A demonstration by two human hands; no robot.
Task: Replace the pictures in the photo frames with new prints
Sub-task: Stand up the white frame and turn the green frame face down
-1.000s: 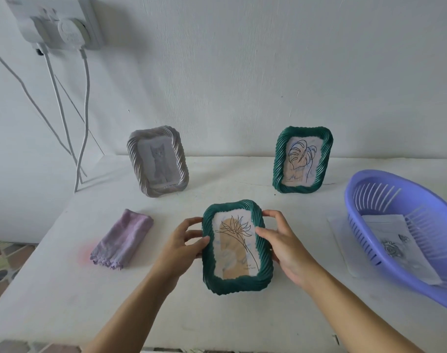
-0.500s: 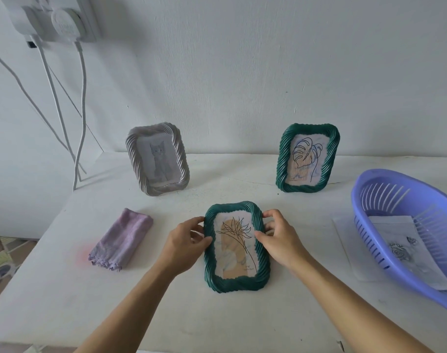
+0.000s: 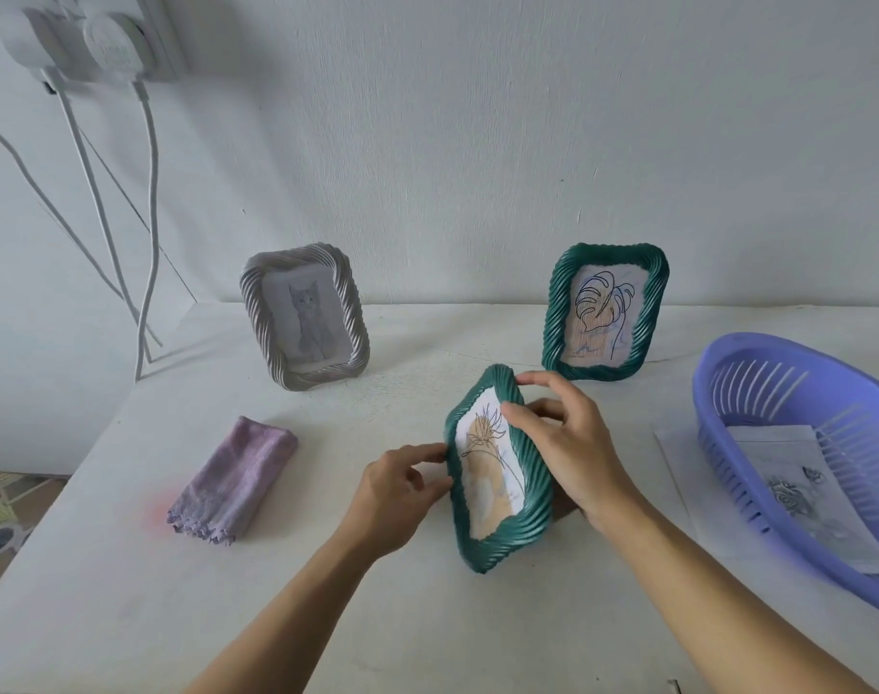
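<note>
A green rope-edged frame (image 3: 522, 513) with a flower print is tilted up on its left edge in the middle of the table. My right hand (image 3: 572, 443) grips its raised right side, fingers curled over the rim. My left hand (image 3: 395, 493) pinches its left edge. A second green frame (image 3: 605, 313) with a leaf print stands upright at the back right. A grey frame (image 3: 305, 323) with a cat picture stands at the back left. New prints (image 3: 798, 493) lie inside the purple basket (image 3: 728, 388).
A folded purple cloth (image 3: 237, 480) lies on the white table (image 3: 127, 593) at the left. A sheet of paper (image 3: 678, 473) sticks out from under the basket. White cables (image 3: 147, 232) hang from a wall socket at the top left.
The flower frame lay flat between both hands; now its right side is lifted and it is turned towards the left. My right hand has shifted up over its rim.
</note>
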